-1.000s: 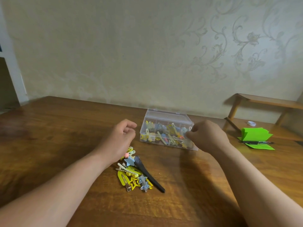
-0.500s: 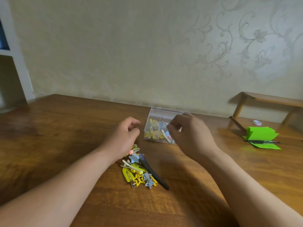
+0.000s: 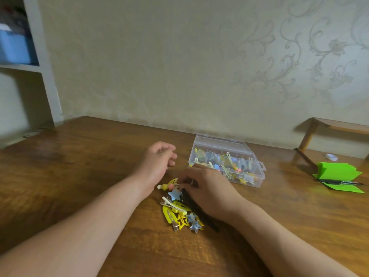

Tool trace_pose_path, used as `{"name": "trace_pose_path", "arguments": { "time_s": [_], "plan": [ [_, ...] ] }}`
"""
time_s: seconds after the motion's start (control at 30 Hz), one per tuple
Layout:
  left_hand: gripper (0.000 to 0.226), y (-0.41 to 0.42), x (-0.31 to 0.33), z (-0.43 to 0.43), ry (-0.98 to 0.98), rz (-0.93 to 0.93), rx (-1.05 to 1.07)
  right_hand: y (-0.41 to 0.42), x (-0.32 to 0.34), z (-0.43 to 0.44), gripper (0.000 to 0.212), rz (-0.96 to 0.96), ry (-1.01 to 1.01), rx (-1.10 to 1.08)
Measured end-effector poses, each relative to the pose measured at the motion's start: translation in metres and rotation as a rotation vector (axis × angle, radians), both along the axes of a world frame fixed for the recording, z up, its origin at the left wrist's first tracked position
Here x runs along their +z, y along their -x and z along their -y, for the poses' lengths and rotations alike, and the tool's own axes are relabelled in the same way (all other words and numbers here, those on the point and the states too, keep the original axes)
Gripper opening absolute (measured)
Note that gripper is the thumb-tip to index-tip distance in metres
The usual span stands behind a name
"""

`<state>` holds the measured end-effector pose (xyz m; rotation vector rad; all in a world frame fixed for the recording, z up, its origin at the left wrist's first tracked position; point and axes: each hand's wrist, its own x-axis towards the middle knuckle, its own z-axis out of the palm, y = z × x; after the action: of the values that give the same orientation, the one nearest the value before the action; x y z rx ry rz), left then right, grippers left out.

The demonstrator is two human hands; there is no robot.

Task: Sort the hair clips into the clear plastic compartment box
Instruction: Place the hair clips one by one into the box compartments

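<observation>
A clear plastic compartment box [image 3: 257, 168] lies on the wooden table with its lid folded back and several coloured hair clips inside. In front of it is a loose pile of hair clips [image 3: 179, 212]: yellow ones, blue stars and a long black clip [image 3: 199, 214]. My right hand [image 3: 209, 192] is down on the pile's upper right, and its fingertips pinch a small silvery clip; the hand hides part of the black clip. To the left of the box, my left hand [image 3: 159, 162] rests with its fingers loosely curled, holding nothing.
Green paper sheets [image 3: 337, 172] with a black pen [image 3: 341, 182] on them lie at the right. A small wooden shelf [image 3: 339, 126] and a white round item [image 3: 331, 157] are behind them. A white shelving unit [image 3: 44, 62] stands at the far left.
My right hand has moved from the box's right end, across its front, down to the clip pile. The left hand has stayed in place. The camera has turned a little.
</observation>
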<state>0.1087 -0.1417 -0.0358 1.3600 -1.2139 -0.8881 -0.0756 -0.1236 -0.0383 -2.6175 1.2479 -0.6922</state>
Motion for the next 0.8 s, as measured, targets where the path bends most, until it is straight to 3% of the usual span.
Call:
{"name": "trace_pose_path", "arguments": {
  "time_s": [0.17,0.3,0.43,0.57,0.67,0.8],
  "plan": [
    [0.025,-0.001,-0.004,0.001,0.01,0.036,0.003,0.01,0.001,-0.001,0.005,0.001,-0.024,-0.022],
    [0.025,0.0,-0.004,0.001,0.029,0.056,-0.01,0.013,0.002,-0.005,0.012,0.04,-0.008,-0.046],
    [0.042,0.001,-0.004,-0.003,0.067,0.133,-0.096,0.018,0.01,-0.008,0.02,0.21,0.02,-0.062],
    [0.043,0.005,-0.007,-0.006,0.06,0.292,-0.267,0.05,0.023,0.011,0.007,0.366,0.166,-0.289],
    [0.037,0.008,-0.006,-0.007,0.082,0.403,-0.296,0.074,0.025,0.023,0.008,0.287,0.168,-0.432],
    [0.033,0.007,-0.005,-0.01,0.074,0.418,-0.318,0.076,0.016,0.029,0.008,0.139,0.089,-0.518]
  ]
}}
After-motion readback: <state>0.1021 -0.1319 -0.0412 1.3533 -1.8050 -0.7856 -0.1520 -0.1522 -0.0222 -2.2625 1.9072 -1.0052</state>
